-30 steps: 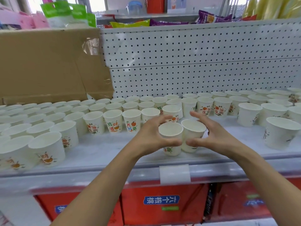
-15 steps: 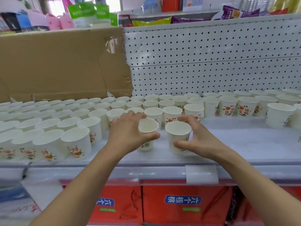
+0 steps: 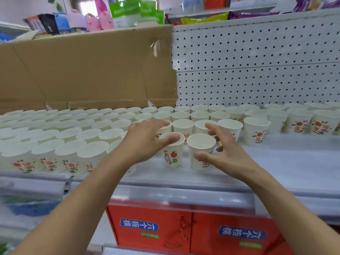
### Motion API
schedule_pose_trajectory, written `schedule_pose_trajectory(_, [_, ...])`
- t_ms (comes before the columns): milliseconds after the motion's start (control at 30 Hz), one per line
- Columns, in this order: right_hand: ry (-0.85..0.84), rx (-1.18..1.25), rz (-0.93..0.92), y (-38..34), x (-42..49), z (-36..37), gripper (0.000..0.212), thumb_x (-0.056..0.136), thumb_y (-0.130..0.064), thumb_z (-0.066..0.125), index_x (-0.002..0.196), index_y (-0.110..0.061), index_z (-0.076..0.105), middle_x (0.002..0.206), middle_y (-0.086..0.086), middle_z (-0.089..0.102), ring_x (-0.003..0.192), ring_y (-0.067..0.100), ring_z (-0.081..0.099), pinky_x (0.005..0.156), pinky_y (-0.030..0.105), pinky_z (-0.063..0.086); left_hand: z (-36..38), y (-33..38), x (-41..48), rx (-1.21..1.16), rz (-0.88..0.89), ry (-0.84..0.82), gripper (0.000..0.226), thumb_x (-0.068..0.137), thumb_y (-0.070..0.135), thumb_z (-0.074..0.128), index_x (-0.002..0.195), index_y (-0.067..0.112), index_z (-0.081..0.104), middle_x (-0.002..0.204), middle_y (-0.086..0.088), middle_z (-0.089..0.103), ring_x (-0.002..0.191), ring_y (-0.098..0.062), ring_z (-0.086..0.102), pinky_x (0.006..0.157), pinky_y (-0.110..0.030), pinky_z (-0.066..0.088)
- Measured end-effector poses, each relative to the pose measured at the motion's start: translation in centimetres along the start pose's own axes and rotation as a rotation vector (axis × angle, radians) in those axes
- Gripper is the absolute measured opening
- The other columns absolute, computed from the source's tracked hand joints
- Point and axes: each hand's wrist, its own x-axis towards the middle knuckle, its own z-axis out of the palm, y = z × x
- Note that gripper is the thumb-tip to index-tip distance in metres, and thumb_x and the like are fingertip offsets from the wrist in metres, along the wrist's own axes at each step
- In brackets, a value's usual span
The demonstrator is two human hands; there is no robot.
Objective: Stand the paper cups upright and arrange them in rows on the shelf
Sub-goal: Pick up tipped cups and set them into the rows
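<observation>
Curling round two upright cups on the shelf [image 3: 285, 162], the left hand [image 3: 145, 142] held the left cup [image 3: 173, 157], the right hand [image 3: 226, 155] the right cup [image 3: 200, 144].

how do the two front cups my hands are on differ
The left cup shows its orange fruit print to the camera; the right cup shows mostly plain white. The left hand lays its thumb over the left cup's rim; the right hand sets its thumb on the right cup's wall. Both stand upright.

Both bare forearms reach up from the lower corners. Left hand [image 3: 145, 142] pinches the left cup [image 3: 172, 155], thumb on its rim; right hand [image 3: 228, 157] curls round the right cup [image 3: 201, 144].
</observation>
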Motion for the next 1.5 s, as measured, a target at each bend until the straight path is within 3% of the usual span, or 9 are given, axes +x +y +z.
schedule_pose_trajectory(200, [0.026,-0.061,-0.039,-0.7,0.7,1.6,0.073,0.076,-0.027,0.067,0.143,-0.031,0.038,0.143,-0.013,0.040,0.131,0.004,0.035,0.111,0.029,0.032,-1.0,-1.5,0.9,-0.170,0.078,-0.218,0.062,0.080,0.054,0.067,0.137,0.037,0.047,0.141,0.010,0.050,0.125,-0.009,0.046,0.099,-0.029,0.039])
schedule_pose_trajectory(300, [0.130,-0.168,-0.065,-0.9,1.4,2.6,0.069,0.076,-0.032,0.074,0.139,-0.026,0.046,0.137,-0.006,0.047,0.128,0.010,0.039,0.106,0.024,0.031,-1.0,-1.8,1.8,-0.125,0.083,-0.207,0.058,0.080,0.048,0.070,0.133,0.031,0.052,0.129,0.006,0.059,0.117,-0.012,0.052,0.103,-0.038,0.041])
schedule_pose_trajectory(500, [0.206,-0.271,-0.051,-0.5,2.3,4.2,0.075,0.072,-0.047,0.076,0.137,-0.023,0.046,0.135,0.000,0.048,0.127,0.016,0.039,0.106,0.030,0.033,-1.3,-2.9,2.6,-0.084,0.132,-0.163,0.047,0.076,0.045,0.075,0.119,0.037,0.058,0.123,0.013,0.058,0.112,-0.008,0.051,0.104,-0.044,0.035])
schedule_pose_trajectory(733, [0.173,-0.222,-0.031,-0.5,1.9,4.1,0.074,0.077,-0.027,0.076,0.141,-0.023,0.039,0.141,-0.003,0.046,0.124,0.013,0.043,0.103,0.023,0.032,-0.6,-3.5,2.7,-0.014,0.259,-0.079,0.013,0.081,0.039,0.073,0.094,0.037,0.071,0.089,0.020,0.069,0.096,-0.002,0.057,0.101,-0.036,0.031])
schedule_pose_trajectory(800, [0.172,-0.206,-0.019,-0.7,2.2,4.5,0.075,0.077,-0.027,0.077,0.141,-0.022,0.039,0.142,-0.004,0.046,0.124,0.013,0.044,0.103,0.024,0.034,-0.8,-4.0,2.7,0.051,0.260,-0.074,0.012,0.084,0.037,0.071,0.096,0.035,0.072,0.092,0.018,0.070,0.097,-0.003,0.057,0.096,-0.031,0.027])
schedule_pose_trajectory(967, [0.159,-0.182,0.000,-1.0,2.7,5.0,0.076,0.077,-0.027,0.076,0.142,-0.022,0.036,0.142,-0.002,0.046,0.121,0.013,0.047,0.101,0.026,0.038,-0.9,-5.1,2.6,0.073,0.268,-0.066,0.014,0.085,0.031,0.070,0.098,0.033,0.073,0.091,0.016,0.070,0.090,-0.004,0.059,0.096,-0.036,0.041])
schedule_pose_trajectory(1267, [0.143,-0.167,0.019,-1.3,2.7,5.0,0.078,0.078,-0.028,0.076,0.144,-0.022,0.033,0.142,-0.001,0.047,0.119,0.015,0.049,0.097,0.025,0.038,-0.7,-5.6,2.5,0.168,0.292,-0.023,0.015,0.086,0.036,0.066,0.101,0.036,0.070,0.095,0.016,0.070,0.092,-0.004,0.058,0.099,-0.033,0.034])
schedule_pose_trajectory(1367, [0.134,-0.146,0.028,-1.5,2.5,4.8,0.081,0.078,-0.032,0.076,0.145,-0.024,0.030,0.137,-0.001,0.050,0.109,0.012,0.053,0.093,0.027,0.044,-1.0,-4.9,1.8,0.139,0.298,0.010,0.031,0.083,0.044,0.067,0.113,0.037,0.063,0.108,0.017,0.065,0.106,-0.006,0.053,0.101,-0.033,0.032])
schedule_pose_trajectory(1500, [0.189,-0.237,-0.033,-1.1,0.4,2.7,0.073,0.082,-0.039,0.071,0.144,-0.028,0.033,0.137,-0.006,0.047,0.121,0.010,0.046,0.101,0.032,0.042,-0.2,-0.9,0.0,-0.117,0.375,0.178,0.052,0.082,0.042,0.067,0.131,0.032,0.052,0.129,0.011,0.056,0.119,-0.009,0.048,0.102,-0.039,0.039])
